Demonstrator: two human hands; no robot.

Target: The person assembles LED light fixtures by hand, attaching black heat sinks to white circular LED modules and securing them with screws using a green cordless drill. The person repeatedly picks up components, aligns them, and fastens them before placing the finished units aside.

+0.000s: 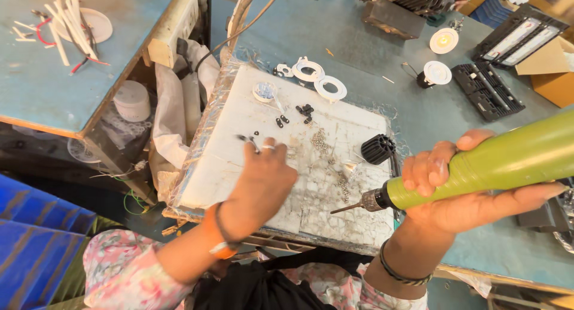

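Note:
My right hand (460, 193) grips a green electric screwdriver (496, 160), its metal bit pointing left over the white work pad (239, 160). My left hand (260, 181) reaches over the pad with fingers pinched on a small metal part near a scatter of screws (320, 139). A black finned heat sink (378, 148) stands on the pad's right edge, close to the screwdriver tip. Small black clips (305, 111) lie further back on the pad.
White plastic rings (317, 77) lie at the pad's far edge. Round white lamps (439, 56), black finned housings (487, 89) and a cardboard box (553, 74) sit at the back right. A second table (42, 77) with white tubes stands left; blue crates (36, 238) below.

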